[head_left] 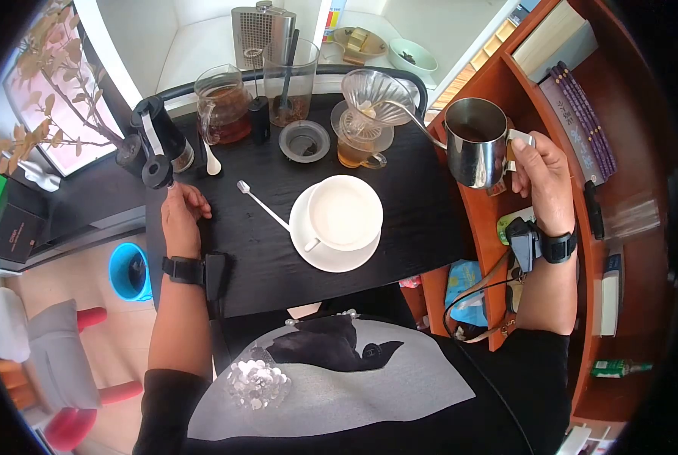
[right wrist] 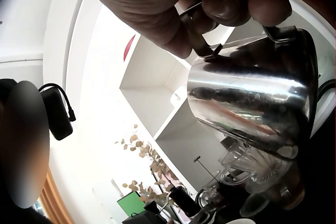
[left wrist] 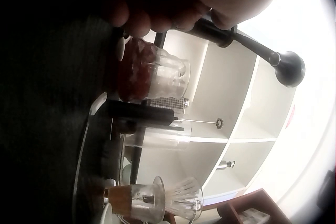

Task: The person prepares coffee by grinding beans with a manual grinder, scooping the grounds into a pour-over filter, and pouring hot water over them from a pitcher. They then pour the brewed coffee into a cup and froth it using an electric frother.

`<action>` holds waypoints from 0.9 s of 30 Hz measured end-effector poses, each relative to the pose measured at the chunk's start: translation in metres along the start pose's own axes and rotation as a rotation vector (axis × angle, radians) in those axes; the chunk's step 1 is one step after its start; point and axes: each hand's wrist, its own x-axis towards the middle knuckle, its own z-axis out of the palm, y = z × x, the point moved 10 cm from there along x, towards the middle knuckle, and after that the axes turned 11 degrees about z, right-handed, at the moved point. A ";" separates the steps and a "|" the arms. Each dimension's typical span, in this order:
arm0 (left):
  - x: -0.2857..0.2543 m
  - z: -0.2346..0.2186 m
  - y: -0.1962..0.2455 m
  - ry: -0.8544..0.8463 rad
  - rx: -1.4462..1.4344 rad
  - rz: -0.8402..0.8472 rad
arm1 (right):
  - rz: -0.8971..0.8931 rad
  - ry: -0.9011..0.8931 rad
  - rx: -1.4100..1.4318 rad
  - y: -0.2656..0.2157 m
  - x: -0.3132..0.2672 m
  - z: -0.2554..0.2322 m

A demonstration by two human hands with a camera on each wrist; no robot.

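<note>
My right hand (head_left: 542, 171) grips the handle of a shiny steel gooseneck kettle (head_left: 475, 161), held up at the table's right edge. Its thin spout reaches left to the ribbed glass coffee dripper (head_left: 394, 106), which sits over a small glass cup (head_left: 354, 155) with amber liquid. In the right wrist view, fingers curl round the handle of the kettle (right wrist: 252, 87). The left hand (head_left: 181, 220) rests on the black table's left side, fingers loosely curled, holding nothing. Just beyond it stands a black hand grinder (head_left: 168, 136) with its crank knob close to the fingers.
A white cup (head_left: 345, 214) on a saucer (head_left: 331, 262) stands mid-table, a long spoon (head_left: 263, 206) beside it. Behind are a glass pitcher (head_left: 225, 125) of reddish liquid, a black frother (head_left: 259, 121), a tall glass (head_left: 292, 83) and a grey dish (head_left: 304, 142). Shelves (head_left: 498, 250) border the right.
</note>
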 end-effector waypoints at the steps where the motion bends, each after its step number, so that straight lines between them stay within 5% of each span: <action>1: 0.000 0.000 0.000 0.002 0.005 -0.001 | -0.005 0.003 0.005 -0.002 0.000 0.001; 27: 0.000 -0.001 -0.001 0.009 0.021 -0.024 | -0.015 0.006 -0.048 -0.007 0.001 0.000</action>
